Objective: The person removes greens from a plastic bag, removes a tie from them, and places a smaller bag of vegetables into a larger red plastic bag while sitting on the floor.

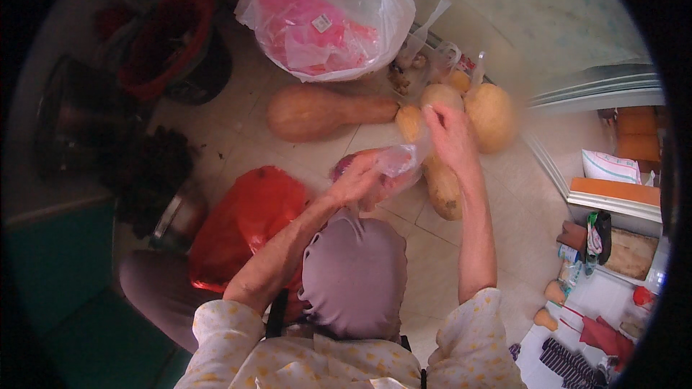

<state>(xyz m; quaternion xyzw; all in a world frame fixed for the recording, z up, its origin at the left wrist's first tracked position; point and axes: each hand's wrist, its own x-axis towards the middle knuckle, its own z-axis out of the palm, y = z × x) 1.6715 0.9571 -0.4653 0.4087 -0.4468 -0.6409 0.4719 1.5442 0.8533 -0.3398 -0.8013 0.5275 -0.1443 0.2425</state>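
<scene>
My left hand (354,179) grips a clear plastic bag (401,161) with reddish-purple contents that I cannot identify. Higher up and to the right, my right hand (454,138) is closed, its fingertips pinching what looks like the thin end of the same bag. Just beyond the right hand sit a round pale squash (440,96) and a larger yellow squash (491,119). Part of a long squash (444,192) shows beneath my right wrist. A tan butternut squash (308,113) lies on its side past the left hand, its neck towards the right hand.
A white plastic bag (397,21) with pink plastic inside stands at the back. Knotted clear bags (413,59) hold small produce. Near my left arm is a red plastic bag (254,205). A red basket (197,16) rests on a dark bucket (208,78). A sliding-door track (546,170) runs along the right.
</scene>
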